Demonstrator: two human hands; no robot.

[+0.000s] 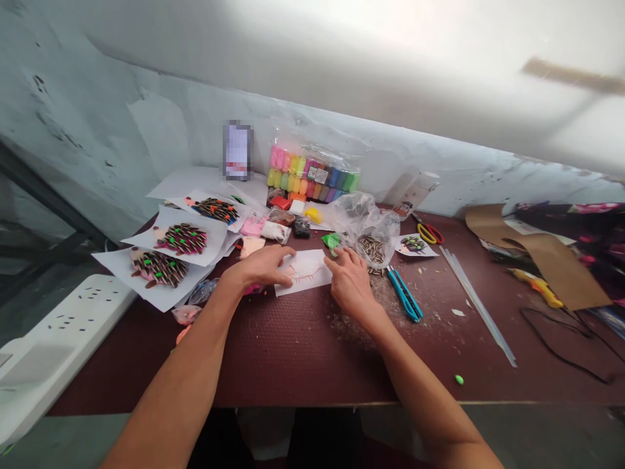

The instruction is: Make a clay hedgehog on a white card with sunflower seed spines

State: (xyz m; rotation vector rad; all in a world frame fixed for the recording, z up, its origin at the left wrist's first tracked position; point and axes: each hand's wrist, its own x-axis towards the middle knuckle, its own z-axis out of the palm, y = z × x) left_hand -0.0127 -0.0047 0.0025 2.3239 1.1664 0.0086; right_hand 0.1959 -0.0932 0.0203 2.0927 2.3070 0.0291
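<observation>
**Two hands on a drawn sheet at a craft table**

Far left, a white power strip (58,326) lies along the edge of the dark red table (303,365). Beside it, three white sheets overlap in a fan; each carries a finished hedgehog figure (159,267) made of pink clay and striped seeds.

The left hand (263,266) rests palm down, fingers extended and loosely together, on the left end of a small white sheet (305,270) bearing a faint orange outline. It holds the paper flat and grips nothing. Small clay pieces (273,228) in pink, white, black and yellow lie just behind this hand.

The sheet lies at the table's centre, between the two hands. Behind it, against the wall, stands a clear pack of coloured clay blocks (312,176).

The right hand (349,280) sits at the sheet's right edge, palm down, fingers bent toward the paper; whether the fingertips pinch anything cannot be told. A green clay piece (331,241) lies just beyond them. A clear bag of striped seeds (371,244) lies beside this hand.

Further right lie blue-handled scissors (404,294), red-and-yellow scissors (430,232), clear glue sticks (476,303), and brown cardboard (541,257).
</observation>
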